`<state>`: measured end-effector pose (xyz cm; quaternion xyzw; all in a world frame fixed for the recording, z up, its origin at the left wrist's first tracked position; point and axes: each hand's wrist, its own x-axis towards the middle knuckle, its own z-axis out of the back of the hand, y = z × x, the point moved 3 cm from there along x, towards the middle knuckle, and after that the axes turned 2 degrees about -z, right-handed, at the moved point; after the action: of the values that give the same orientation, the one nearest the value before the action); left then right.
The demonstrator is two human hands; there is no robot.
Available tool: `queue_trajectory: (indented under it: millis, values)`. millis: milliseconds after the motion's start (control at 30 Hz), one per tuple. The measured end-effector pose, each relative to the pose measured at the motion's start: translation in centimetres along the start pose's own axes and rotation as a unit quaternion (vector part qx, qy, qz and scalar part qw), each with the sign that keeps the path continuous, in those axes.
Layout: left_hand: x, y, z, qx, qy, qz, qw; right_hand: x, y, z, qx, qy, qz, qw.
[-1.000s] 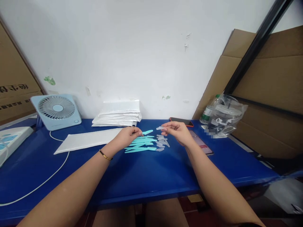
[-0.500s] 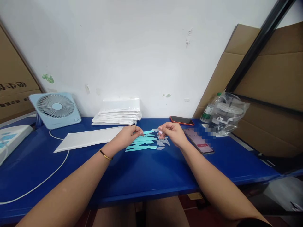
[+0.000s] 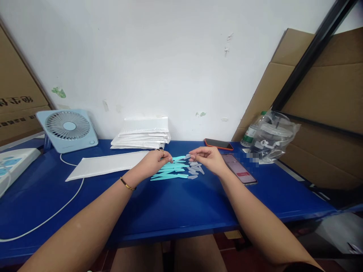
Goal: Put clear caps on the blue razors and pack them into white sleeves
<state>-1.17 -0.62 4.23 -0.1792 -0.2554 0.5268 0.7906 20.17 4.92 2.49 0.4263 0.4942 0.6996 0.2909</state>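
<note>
My left hand (image 3: 155,163) is closed in a pinch on the turquoise handle of a slim eyebrow razor (image 3: 178,158). At the razor's right end is a translucent cap (image 3: 187,156), pinched between the thumb and fingers of my right hand (image 3: 209,158). Whether the cap sits fully on the blade is too small to tell. Below both hands, several more turquoise razors (image 3: 170,176) lie side by side on the blue table (image 3: 170,211), handles to the left. Loose translucent caps (image 3: 195,170) are gathered at their right ends, partly under my right hand.
A white padded mailer (image 3: 104,166) lies left, before a stack of mailers (image 3: 141,132). Further left are a blue fan (image 3: 68,126), a white cable (image 3: 68,206) and a white box-like device (image 3: 17,166). Rightward are two phones (image 3: 239,169), a bottle (image 3: 249,134) and a bagged cup (image 3: 272,138).
My right fingers have shifted slightly left along the cap, and the curled lower fingers have straightened. My left hand keeps its pinch on the eyebrow razor. The view has moved a little.
</note>
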Motion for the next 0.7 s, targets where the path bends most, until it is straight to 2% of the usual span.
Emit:
queue_trajectory:
  millis: [300,400,467,500,567,700]
  values:
    - [0.2,-0.4,-0.9,0.034,-0.012,-0.029,0.999,0.1,-0.5,-2.0,0.009,0.038,-0.026,0.999]
    - [0.1,-0.7,-0.5,0.091,-0.092,-0.037,0.991,0.6,-1.0,-0.8,-0.005,0.019,-0.024,1.0]
    - [-0.1,-0.8,-0.4,0.121,-0.135,-0.039,0.983,1.1,-1.7,0.9,-0.025,-0.031,-0.017,0.999]
    - [-0.2,-0.8,-0.6,0.124,-0.126,-0.04,0.983,1.5,-2.1,1.8,-0.038,-0.062,-0.016,0.997]
    - [-0.4,-0.5,-1.5,0.126,-0.054,-0.039,0.99,2.1,-3.3,3.3,-0.074,-0.102,-0.028,0.992]
    - [-0.9,0.5,-4.1,0.158,0.09,-0.01,0.983,3.2,-5.7,3.9,-0.172,-0.099,-0.057,0.978]
